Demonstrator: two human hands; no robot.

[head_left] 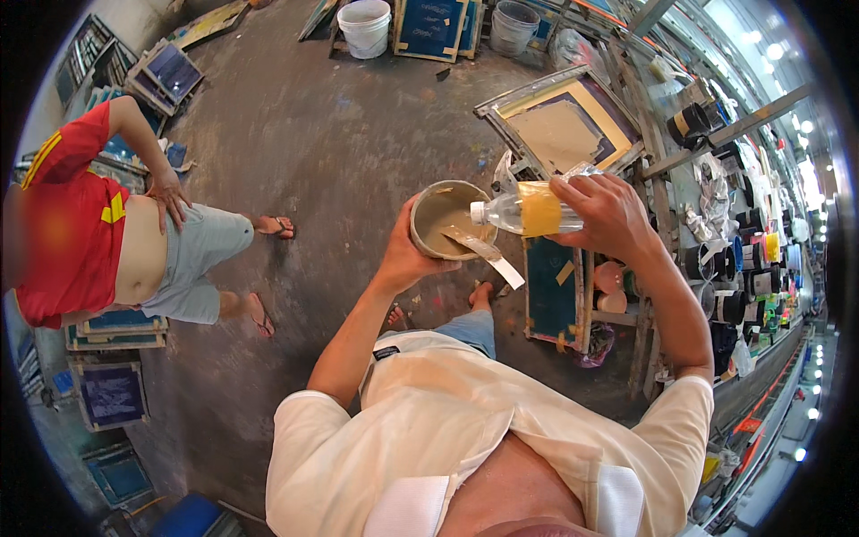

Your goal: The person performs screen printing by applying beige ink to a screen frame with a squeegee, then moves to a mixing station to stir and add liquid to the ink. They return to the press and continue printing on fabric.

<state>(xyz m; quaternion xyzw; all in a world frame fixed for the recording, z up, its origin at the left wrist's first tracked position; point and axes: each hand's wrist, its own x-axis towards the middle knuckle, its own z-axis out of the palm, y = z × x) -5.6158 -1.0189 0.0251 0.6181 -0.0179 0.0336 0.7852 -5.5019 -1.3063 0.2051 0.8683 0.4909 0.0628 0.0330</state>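
Observation:
My left hand [404, 252] is wrapped round the side of a round tub [417, 234] smeared with greyish-beige paste or ink. Inside it leans a flat stirring stick [486, 251], coated with the same stuff, its white end sticking out over the rim towards me. A clear plastic bottle [510, 213] with a yellow label lies tipped on its side in my right hand [607, 210]. Its white neck points left, at the tub's right rim. Whether any liquid is leaving the bottle I cannot tell.
On the left stands a person [107, 233] in a red shirt and grey shorts. A screen-printing frame [564, 125] leans ahead on the right, and a blue one [552, 291] is below it. Shelves with several pots [729, 307] line the right. White buckets [364, 31] stand at the far side.

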